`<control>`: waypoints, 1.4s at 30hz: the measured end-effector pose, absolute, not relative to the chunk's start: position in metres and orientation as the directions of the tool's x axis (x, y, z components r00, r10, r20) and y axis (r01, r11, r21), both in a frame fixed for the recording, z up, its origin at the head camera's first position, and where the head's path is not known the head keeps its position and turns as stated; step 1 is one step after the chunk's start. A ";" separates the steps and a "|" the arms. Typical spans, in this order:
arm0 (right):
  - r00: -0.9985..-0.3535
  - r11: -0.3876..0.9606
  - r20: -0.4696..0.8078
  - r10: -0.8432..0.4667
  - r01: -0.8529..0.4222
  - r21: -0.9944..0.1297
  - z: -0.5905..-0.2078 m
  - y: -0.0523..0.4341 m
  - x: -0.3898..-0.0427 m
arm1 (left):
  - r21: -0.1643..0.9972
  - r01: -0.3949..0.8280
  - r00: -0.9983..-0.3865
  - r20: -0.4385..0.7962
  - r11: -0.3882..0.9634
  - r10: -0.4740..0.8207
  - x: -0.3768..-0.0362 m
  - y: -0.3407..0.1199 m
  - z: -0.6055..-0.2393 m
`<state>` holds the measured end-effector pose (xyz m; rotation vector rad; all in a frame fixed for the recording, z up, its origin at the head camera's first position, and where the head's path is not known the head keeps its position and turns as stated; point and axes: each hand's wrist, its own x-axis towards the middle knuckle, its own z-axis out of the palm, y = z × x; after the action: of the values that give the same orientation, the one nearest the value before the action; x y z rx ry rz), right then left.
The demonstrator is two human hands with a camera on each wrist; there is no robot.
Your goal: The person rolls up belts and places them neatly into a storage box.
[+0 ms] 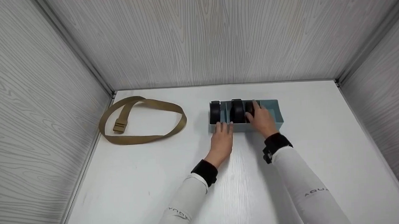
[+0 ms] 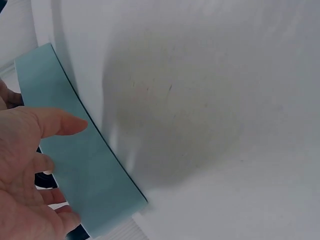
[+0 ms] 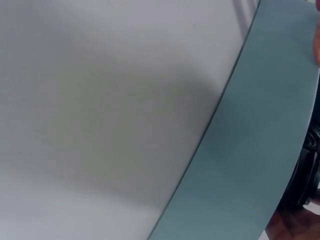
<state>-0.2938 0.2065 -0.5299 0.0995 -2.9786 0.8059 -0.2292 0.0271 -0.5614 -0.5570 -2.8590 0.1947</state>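
Note:
A pale teal divided box (image 1: 246, 127) stands toward the back of the table. Coiled black belts fill several compartments: one belt (image 1: 215, 112) at the left end, another belt (image 1: 238, 111) near the middle. My right hand (image 1: 262, 121) reaches into the compartment right of the middle and grips a dark coiled belt (image 1: 249, 107), partly hidden by the fingers. In the right wrist view, black belt loops (image 3: 302, 172) show past the box wall. With the left hand (image 1: 221, 142) I hold the front wall, thumb outside and fingertips over the rim, as the left wrist view shows.
A tan webbing belt (image 1: 144, 139) with a plastic buckle (image 1: 120, 126) lies in a loose loop at the left of the white table (image 1: 155, 180). Wood-grain panels (image 1: 197, 42) enclose the back and both sides. The box's right-end compartment (image 1: 271, 107) shows its teal inside.

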 end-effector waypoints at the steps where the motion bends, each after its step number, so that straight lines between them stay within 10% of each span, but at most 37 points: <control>1: -0.997 0.851 0.057 -0.056 -0.077 -0.520 -0.529 0.208 -0.293 | -0.182 0.352 -0.903 0.195 0.918 0.384 -0.229 0.027 -0.561; 18: -0.970 0.818 0.164 -0.181 -0.241 -0.522 -0.546 0.213 -0.268 | -0.145 0.303 -0.943 0.095 0.942 0.318 -0.257 0.019 -0.548; 27: -0.930 0.817 0.259 -0.262 -0.356 -0.453 -0.554 0.214 -0.253 | 0.288 0.219 -0.968 0.186 0.932 0.170 -0.255 -0.016 -0.548; 36: -0.848 0.774 0.331 -0.413 -0.519 -0.363 -0.554 0.212 -0.237 | 0.317 -0.084 -0.960 0.227 0.945 -0.162 -0.259 -0.117 -0.560; 42: -0.823 0.743 0.316 -0.472 -0.564 -0.360 -0.553 0.201 -0.231 | 0.327 -0.028 -0.988 0.132 0.945 -0.075 -0.255 -0.133 -0.567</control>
<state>-0.2315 0.2005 -0.5533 0.8246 -2.7390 0.6637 -0.2550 -0.1328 -0.5670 0.0793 -2.9569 -0.4940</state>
